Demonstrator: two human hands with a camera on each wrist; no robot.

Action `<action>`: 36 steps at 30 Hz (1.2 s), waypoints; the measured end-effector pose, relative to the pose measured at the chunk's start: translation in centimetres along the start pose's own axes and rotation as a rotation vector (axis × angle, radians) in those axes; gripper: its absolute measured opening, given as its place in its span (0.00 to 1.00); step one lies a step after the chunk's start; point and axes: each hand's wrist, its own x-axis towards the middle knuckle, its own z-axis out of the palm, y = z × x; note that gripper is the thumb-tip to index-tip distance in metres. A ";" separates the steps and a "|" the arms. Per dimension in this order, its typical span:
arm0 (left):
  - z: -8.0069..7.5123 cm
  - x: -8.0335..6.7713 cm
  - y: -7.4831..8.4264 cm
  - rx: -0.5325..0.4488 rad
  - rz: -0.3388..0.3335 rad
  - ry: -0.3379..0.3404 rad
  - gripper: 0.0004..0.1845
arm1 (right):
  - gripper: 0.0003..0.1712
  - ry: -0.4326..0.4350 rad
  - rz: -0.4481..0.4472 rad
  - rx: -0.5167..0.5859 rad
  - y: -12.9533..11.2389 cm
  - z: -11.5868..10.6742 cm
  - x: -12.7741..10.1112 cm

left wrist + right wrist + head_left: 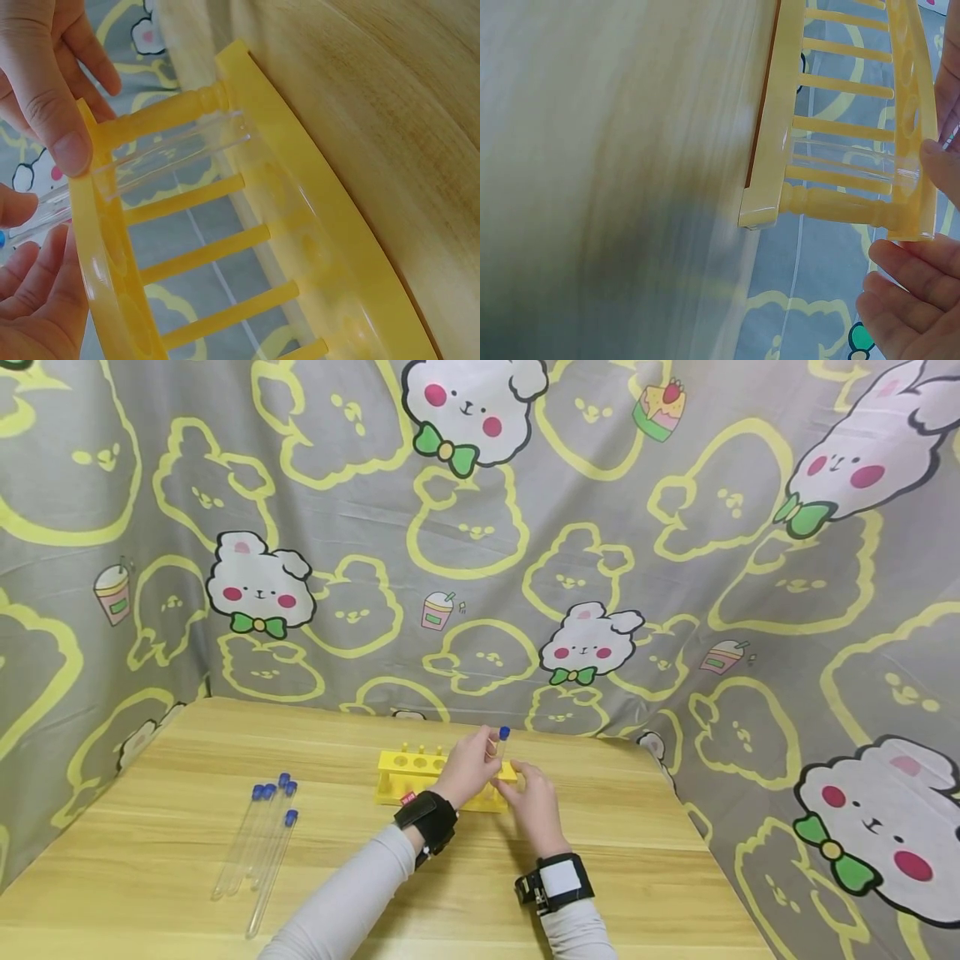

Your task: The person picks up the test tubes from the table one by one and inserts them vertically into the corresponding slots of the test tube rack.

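Observation:
A yellow test tube rack (393,768) stands on the table in front of both hands. My left hand (468,768) pinches a clear test tube near its blue cap (504,732). In the left wrist view that test tube (172,154) passes through a hole at the rack's right end, its rounded tip close to the lower plate. My right hand (538,806) grips the same end of the rack; its thumb (941,165) lies on the top plate and its fingers are by the end. The left hand hides the middle of the rack in the head view.
Several clear test tubes (258,852) with blue caps lie together on the wooden table (150,827) at the left. A patterned grey curtain (360,527) surrounds the table at the back and sides.

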 end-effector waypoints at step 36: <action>-20.0 -7.7 -6.4 0.157 -0.157 0.101 0.19 | 0.32 -0.020 0.011 -0.001 -0.1 0.1 -0.2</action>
